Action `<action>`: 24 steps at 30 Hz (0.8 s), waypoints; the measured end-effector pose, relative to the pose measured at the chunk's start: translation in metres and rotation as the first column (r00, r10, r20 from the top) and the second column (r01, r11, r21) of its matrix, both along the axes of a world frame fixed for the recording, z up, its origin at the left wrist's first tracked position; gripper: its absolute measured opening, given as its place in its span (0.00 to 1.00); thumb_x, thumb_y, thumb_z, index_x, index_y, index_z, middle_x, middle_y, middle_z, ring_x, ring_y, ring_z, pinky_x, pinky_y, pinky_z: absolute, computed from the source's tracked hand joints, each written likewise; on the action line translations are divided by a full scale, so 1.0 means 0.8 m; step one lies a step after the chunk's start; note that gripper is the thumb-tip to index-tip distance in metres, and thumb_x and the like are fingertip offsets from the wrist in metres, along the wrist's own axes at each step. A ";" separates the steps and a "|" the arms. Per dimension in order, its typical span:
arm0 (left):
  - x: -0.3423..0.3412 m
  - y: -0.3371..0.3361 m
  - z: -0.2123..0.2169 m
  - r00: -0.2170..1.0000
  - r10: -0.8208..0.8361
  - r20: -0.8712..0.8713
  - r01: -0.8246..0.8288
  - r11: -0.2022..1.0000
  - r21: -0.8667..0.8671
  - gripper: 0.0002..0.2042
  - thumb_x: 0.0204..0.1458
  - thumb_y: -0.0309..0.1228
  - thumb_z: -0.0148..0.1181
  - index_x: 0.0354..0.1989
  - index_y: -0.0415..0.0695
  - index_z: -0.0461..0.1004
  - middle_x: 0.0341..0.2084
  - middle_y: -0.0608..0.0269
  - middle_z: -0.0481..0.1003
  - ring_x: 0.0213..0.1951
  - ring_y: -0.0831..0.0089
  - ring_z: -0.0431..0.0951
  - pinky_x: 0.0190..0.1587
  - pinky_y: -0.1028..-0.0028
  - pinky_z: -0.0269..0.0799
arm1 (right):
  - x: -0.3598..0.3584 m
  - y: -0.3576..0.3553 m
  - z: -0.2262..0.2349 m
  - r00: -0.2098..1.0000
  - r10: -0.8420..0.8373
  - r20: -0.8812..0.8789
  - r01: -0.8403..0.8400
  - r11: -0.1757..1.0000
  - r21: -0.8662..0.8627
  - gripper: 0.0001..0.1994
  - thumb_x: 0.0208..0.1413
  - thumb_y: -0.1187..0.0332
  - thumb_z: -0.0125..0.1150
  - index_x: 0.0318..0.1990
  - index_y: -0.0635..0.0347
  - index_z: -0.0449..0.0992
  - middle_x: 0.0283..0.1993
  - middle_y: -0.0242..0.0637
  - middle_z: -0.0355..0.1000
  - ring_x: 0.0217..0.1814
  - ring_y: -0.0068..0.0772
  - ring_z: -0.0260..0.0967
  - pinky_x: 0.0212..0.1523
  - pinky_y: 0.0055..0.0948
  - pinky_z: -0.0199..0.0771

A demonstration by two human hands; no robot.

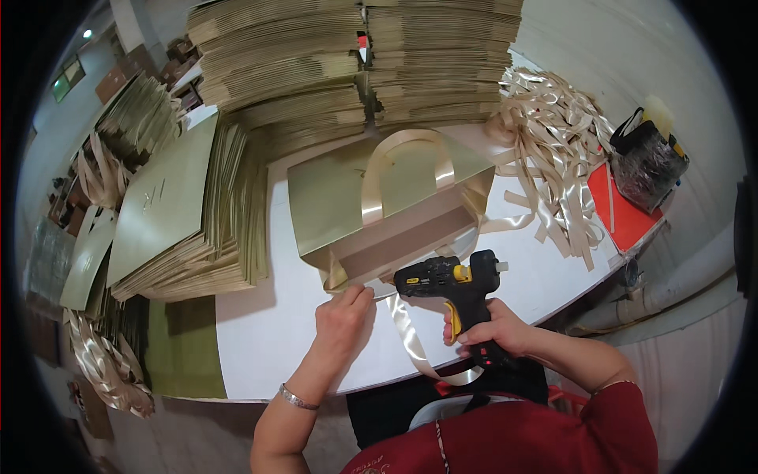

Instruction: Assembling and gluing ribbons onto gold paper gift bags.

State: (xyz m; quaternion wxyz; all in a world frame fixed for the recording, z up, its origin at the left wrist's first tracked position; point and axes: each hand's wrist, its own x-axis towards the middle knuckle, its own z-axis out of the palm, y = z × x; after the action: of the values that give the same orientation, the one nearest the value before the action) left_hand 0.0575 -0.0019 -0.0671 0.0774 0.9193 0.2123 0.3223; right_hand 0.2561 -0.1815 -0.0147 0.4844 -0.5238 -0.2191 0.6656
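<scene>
A gold paper bag (332, 209) lies on its side on the white tabletop, its mouth facing me. A satin ribbon handle (369, 178) arches over its upper panel. My left hand (339, 316) is closed, its fingertips pinching the near rim of the bag. My right hand (497, 328) grips a black and yellow glue gun (442, 276) by its handle, with fingers by the yellow trigger. The gun's nozzle end points left, over the near rim close to my left fingers. From that rim a loose ribbon (408, 332) hangs down and curls over the table's front edge.
Tall stacks of flat gold bags (284, 71) stand at the back. More flat bags (166, 205) lean at the left. A heap of cut ribbons (553, 142) lies at the right, near a red sheet (624, 209) and a plastic-wrapped container (649, 162). The white tabletop (268, 340) ends before me.
</scene>
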 end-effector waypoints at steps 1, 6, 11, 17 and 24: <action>-0.001 -0.001 -0.002 1.000 0.004 0.003 -0.004 1.000 -0.004 0.07 0.37 0.20 0.60 0.28 0.42 0.75 0.27 0.61 0.75 0.25 0.64 0.77 0.24 0.71 0.73 | -0.002 -0.001 0.000 1.000 0.001 0.027 0.000 1.000 -0.021 0.20 0.41 0.76 0.64 0.45 0.64 0.69 0.38 0.36 0.72 0.39 0.27 0.71 0.37 0.26 0.73; -0.007 0.000 -0.013 1.000 0.009 0.003 -0.009 1.000 0.029 0.07 0.36 0.20 0.61 0.26 0.43 0.74 0.24 0.63 0.73 0.25 0.66 0.75 0.24 0.71 0.72 | -0.006 -0.015 -0.006 0.980 0.000 0.197 -0.021 0.994 0.105 0.20 0.41 0.77 0.63 0.45 0.66 0.69 0.36 0.36 0.72 0.38 0.26 0.71 0.37 0.26 0.72; -0.005 0.006 -0.014 0.997 -0.010 0.070 0.009 1.000 0.008 0.06 0.35 0.21 0.59 0.22 0.44 0.69 0.25 0.64 0.70 0.25 0.69 0.73 0.24 0.71 0.70 | 0.003 0.009 0.013 0.993 -0.054 0.105 0.043 0.993 0.107 0.24 0.40 0.78 0.61 0.49 0.66 0.65 0.41 0.41 0.70 0.45 0.35 0.71 0.34 0.31 0.75; -0.011 0.005 -0.014 0.997 -0.013 0.081 0.012 1.000 0.011 0.07 0.34 0.20 0.62 0.22 0.43 0.71 0.24 0.63 0.73 0.24 0.67 0.75 0.24 0.72 0.71 | 0.009 0.007 0.031 0.990 0.108 0.087 -0.105 0.994 -0.042 0.22 0.41 0.80 0.61 0.48 0.67 0.67 0.41 0.39 0.71 0.46 0.32 0.71 0.46 0.29 0.72; -0.015 0.002 -0.018 0.994 -0.066 0.088 0.064 0.998 0.021 0.07 0.34 0.19 0.62 0.22 0.43 0.71 0.23 0.64 0.72 0.25 0.68 0.74 0.24 0.72 0.71 | -0.015 0.041 0.008 0.998 0.025 0.057 -0.033 0.989 0.145 0.23 0.42 0.76 0.62 0.50 0.65 0.67 0.45 0.37 0.70 0.50 0.31 0.68 0.53 0.30 0.68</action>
State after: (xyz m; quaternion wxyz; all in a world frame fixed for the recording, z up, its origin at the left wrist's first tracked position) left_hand 0.0458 -0.0005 -0.0811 0.0888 0.9111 0.1756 0.3622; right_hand 0.2439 -0.1487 -0.0081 0.5054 -0.5018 -0.2882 0.6401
